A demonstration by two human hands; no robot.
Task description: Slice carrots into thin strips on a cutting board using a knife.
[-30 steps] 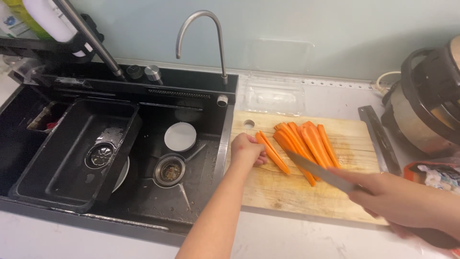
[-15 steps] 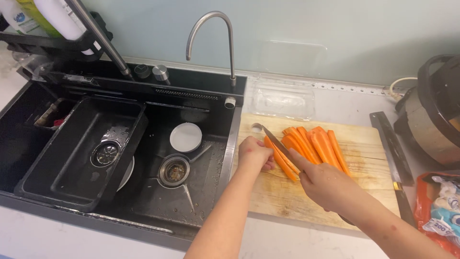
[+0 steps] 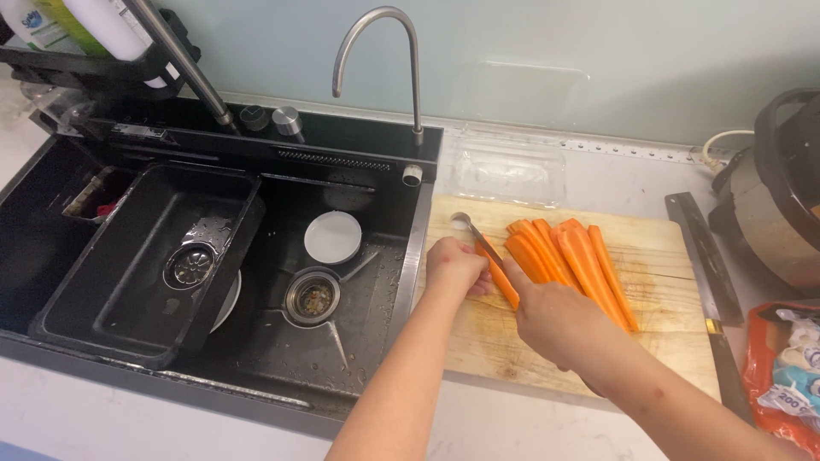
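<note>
Left hand [image 3: 454,266]: fist-like, fingers curled down onto the near end of one carrot stick [image 3: 500,280], pinning it to the cutting board [image 3: 658,341]. The hand sits at the board's left edge, beside the sink [image 3: 256,282].

Right hand [image 3: 557,320]: clenched around a knife handle, which the hand hides. The knife [image 3: 483,242] points away from the person and to the left, its blade lying along the pinned stick, tip near the board's hanging hole.

Carrots [image 3: 568,256]: a row of long orange sticks laid side by side, slanting across the middle of the board. The pinned stick is the leftmost and lies just apart from the others.

Cutting board: pale wood, on a white counter [image 3: 530,427] right of the sink.

Sink: black, with a black inset tub [image 3: 137,290] on the left, a round drain, and a small white dish [image 3: 333,236] on the floor of the basin. A curved steel tap [image 3: 384,51] rises behind it.

Other items: clear plastic lid [image 3: 510,168] behind the board; a second long knife [image 3: 705,273] on the counter along the board's right side; a cooker [image 3: 781,188] at far right; a red packet [image 3: 781,367] at the lower right.
</note>
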